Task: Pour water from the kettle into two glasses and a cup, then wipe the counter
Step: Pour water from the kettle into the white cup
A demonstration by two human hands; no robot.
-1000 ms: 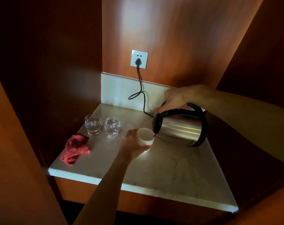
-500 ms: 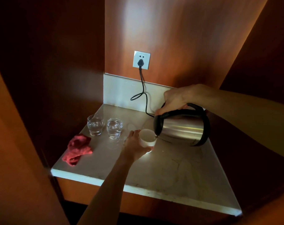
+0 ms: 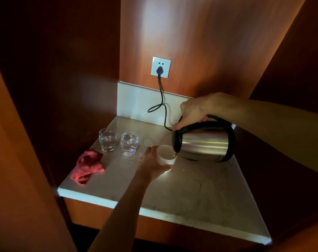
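Observation:
My right hand (image 3: pixel 194 110) grips the black handle of a steel kettle (image 3: pixel 203 144), which is tipped far over to the left with its spout at the rim of a white cup (image 3: pixel 166 154). My left hand (image 3: pixel 152 163) is wrapped around the cup's left side and holds it on the marble counter (image 3: pixel 191 190). Two clear glasses (image 3: pixel 107 139) (image 3: pixel 129 143) with water in them stand side by side to the left of the cup. A crumpled red cloth (image 3: pixel 88 166) lies at the counter's left edge, in front of the glasses.
A black cord (image 3: pixel 161 99) runs from the wall socket (image 3: pixel 161 67) down to the counter behind the kettle. Wooden panels close in the counter on the left, back and right. The counter's front edge runs across below my left forearm.
Both hands, the kettle and the cup keep nearly the same pose. The kettle stays tipped at the cup, and the view has shifted slightly.

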